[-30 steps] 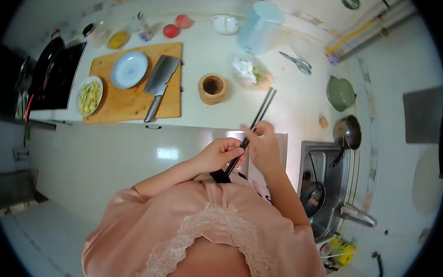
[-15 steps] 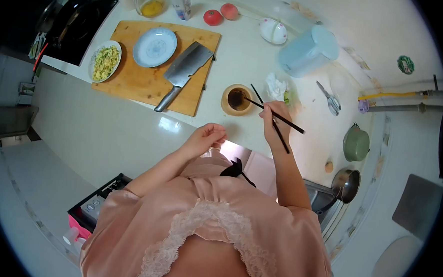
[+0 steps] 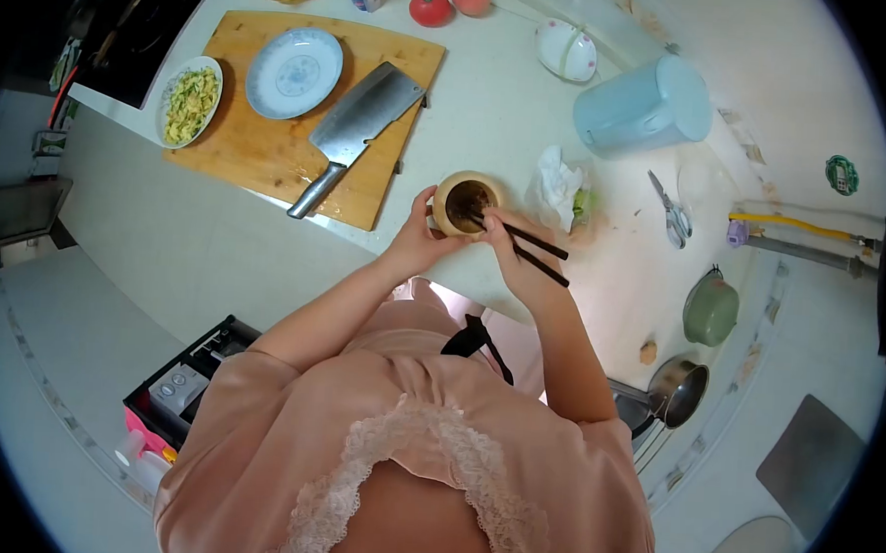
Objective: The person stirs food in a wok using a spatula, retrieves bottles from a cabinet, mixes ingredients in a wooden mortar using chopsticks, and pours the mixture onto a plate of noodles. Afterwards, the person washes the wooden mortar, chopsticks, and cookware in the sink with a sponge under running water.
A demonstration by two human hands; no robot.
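A small tan pot [image 3: 465,176] with dark, crumbly-looking contents stands near the counter's front edge. My left hand [image 3: 415,241] is curled around its left and near side, gripping it. In my right hand [image 3: 525,271] is a pair of black chopsticks [image 3: 546,245], their tips down inside the pot's mouth. The tips and the contents around them are partly hidden by my fingers. Just right of the pot lies a crumpled white plastic bag [image 3: 558,185] with something green in it.
Left of the pot, a wooden cutting board [image 3: 254,156] bears a cleaver [image 3: 356,122] and a blue-white plate [image 3: 293,73]. A bowl of chopped yellow-green food [image 3: 190,106] sits at its left edge. Behind are a tomato [image 3: 432,10] and blue pitcher [image 3: 627,111]; scissors [image 3: 672,213] lie right.
My left hand has moved up from the counter's edge and taken hold of the pot. My right hand has shifted left, bringing the chopsticks closer together and deeper into the pot.
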